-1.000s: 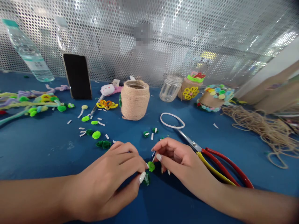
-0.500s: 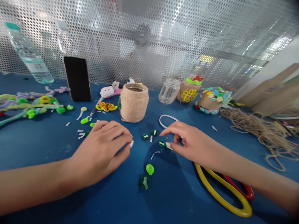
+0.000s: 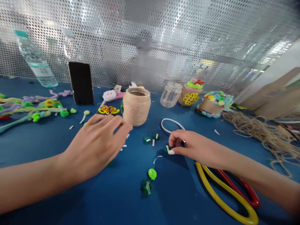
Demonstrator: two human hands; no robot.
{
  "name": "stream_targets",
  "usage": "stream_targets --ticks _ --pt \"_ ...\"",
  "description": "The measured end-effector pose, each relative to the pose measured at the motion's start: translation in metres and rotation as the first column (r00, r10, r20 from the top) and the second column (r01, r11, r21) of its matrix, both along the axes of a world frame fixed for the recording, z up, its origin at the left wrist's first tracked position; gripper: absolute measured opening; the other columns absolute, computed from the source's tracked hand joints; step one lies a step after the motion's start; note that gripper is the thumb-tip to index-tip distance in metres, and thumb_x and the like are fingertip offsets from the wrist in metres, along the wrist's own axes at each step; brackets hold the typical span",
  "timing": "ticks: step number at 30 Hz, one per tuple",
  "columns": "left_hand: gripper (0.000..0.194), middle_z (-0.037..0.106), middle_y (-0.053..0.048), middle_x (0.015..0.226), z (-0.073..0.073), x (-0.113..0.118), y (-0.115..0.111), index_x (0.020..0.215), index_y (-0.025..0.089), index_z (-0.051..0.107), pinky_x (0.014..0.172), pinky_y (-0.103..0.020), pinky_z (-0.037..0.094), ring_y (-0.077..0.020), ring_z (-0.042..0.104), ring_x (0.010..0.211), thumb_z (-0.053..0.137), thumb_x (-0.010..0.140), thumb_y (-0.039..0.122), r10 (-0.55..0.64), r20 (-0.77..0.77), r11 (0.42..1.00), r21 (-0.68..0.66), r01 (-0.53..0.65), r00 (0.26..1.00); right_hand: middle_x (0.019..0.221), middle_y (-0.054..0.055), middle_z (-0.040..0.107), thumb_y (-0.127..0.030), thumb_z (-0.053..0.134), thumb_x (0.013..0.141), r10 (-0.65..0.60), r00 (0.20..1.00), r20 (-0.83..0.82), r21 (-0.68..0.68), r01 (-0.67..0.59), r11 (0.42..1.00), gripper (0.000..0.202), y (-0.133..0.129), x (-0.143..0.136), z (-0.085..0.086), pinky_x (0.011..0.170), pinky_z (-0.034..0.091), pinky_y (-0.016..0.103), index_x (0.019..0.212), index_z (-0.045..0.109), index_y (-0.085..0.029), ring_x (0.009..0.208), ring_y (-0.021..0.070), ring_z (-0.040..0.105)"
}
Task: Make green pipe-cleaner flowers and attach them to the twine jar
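My right hand (image 3: pixel 185 143) has its thumb and index finger closed about a small dark green pompom (image 3: pixel 167 148) with a white strip on it, low over the blue table (image 3: pixel 131 193). My left hand (image 3: pixel 100 143), palm down and a little blurred, reaches forward with its fingers stretched; nothing shows in it, though its underside is hidden. Two dark green pompoms with white strips, one of them this pompom (image 3: pixel 147 140), lie between the hands. Nearer to me sit a bright green pompom (image 3: pixel 152 174) and a larger dark green one (image 3: pixel 147 187). A twine-wrapped jar (image 3: pixel 136 107) stands beyond my left fingertips.
Yellow-handled scissors-like loops (image 3: pixel 225 197) lie under my right forearm. A glass jar (image 3: pixel 171 95), decorated jars and a twine heap (image 3: pixel 260 131) are at the right. A phone (image 3: pixel 81 83), water bottle (image 3: pixel 38 64) and fuzzy stems (image 3: pixel 30 107) stand or lie left.
My left hand has shifted slightly left and its fingers have straightened. My right thumb and index finger have closed on a green pompom. The view has tilted a little.
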State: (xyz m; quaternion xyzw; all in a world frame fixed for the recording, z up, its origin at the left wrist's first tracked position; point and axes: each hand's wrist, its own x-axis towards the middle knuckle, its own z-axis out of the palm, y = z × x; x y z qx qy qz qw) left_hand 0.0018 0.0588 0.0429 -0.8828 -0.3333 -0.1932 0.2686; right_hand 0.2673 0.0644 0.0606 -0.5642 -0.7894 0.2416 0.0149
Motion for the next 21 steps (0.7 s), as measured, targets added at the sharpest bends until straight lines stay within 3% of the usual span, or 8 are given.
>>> stream_targets --ticks 2,6,9,11,16,21 --pt "0.022 0.064 -0.007 0.085 -0.003 0.002 -0.006 0.097 0.015 0.060 0.067 -0.037 0.043 -0.0226 0.062 0.075 0.040 0.089 0.011 -0.087 0.037 0.996 0.041 0.085 0.996 0.075 0.001 0.061 -0.022 0.051 0.085 -0.032 0.998 -0.055 -0.008 0.032 0.999 0.005 -0.003 -0.001 0.003 0.060 0.041 0.026 0.080 0.051 -0.019 0.068 0.0147 0.058" --pt "0.018 0.064 -0.005 0.087 -0.011 0.004 -0.015 0.098 0.015 0.060 0.070 -0.036 0.042 -0.0206 0.061 0.078 0.046 0.088 0.010 -0.187 0.096 0.982 0.024 0.186 0.978 0.065 -0.001 0.062 -0.013 0.049 0.084 -0.136 0.963 -0.231 -0.168 0.098 0.981 0.005 -0.006 -0.003 0.007 0.055 0.046 0.023 0.086 0.050 -0.018 0.061 0.0144 0.064" --pt "0.015 0.063 -0.004 0.089 -0.016 0.006 -0.018 0.099 0.016 0.059 0.073 -0.034 0.041 -0.0182 0.059 0.080 0.050 0.088 0.012 -0.229 0.156 0.972 -0.014 0.234 0.961 0.072 0.003 0.068 -0.011 0.054 0.080 -0.213 0.906 -0.367 -0.224 0.137 0.965 0.007 -0.003 -0.003 0.008 0.069 0.052 0.026 0.081 0.057 -0.016 0.073 0.0171 0.070" --pt "0.015 0.063 -0.003 0.091 -0.019 0.007 -0.020 0.101 0.016 0.059 0.074 -0.033 0.040 -0.0168 0.058 0.082 0.050 0.089 0.012 -0.262 0.208 0.959 -0.055 0.279 0.942 0.077 0.004 0.071 -0.012 0.058 0.079 -0.251 0.841 -0.480 -0.281 0.124 0.952 0.006 -0.004 -0.006 0.008 0.075 0.053 0.027 0.083 0.061 -0.015 0.080 0.0179 0.071" --pt "0.019 0.063 -0.002 0.095 -0.025 0.013 -0.032 0.109 0.016 0.057 0.077 -0.029 0.042 -0.0140 0.058 0.086 0.051 0.091 0.015 -0.267 0.387 0.932 -0.129 0.339 0.882 0.066 0.001 0.071 -0.024 0.070 0.076 -0.343 0.588 -0.732 -0.426 -0.002 0.905 0.015 -0.027 -0.023 -0.003 0.061 0.054 0.021 0.087 0.064 -0.014 0.064 0.0125 0.069" --pt "0.016 0.065 -0.001 0.093 -0.028 0.017 -0.043 0.106 0.018 0.059 0.071 -0.025 0.044 -0.0110 0.061 0.080 0.051 0.092 0.017 -0.303 0.458 0.895 -0.164 0.415 0.836 0.070 0.001 0.072 -0.028 0.075 0.073 -0.467 0.401 -0.788 -0.522 -0.034 0.852 0.020 -0.056 -0.044 -0.022 0.060 0.053 0.017 0.085 0.068 -0.014 0.065 0.0095 0.068"
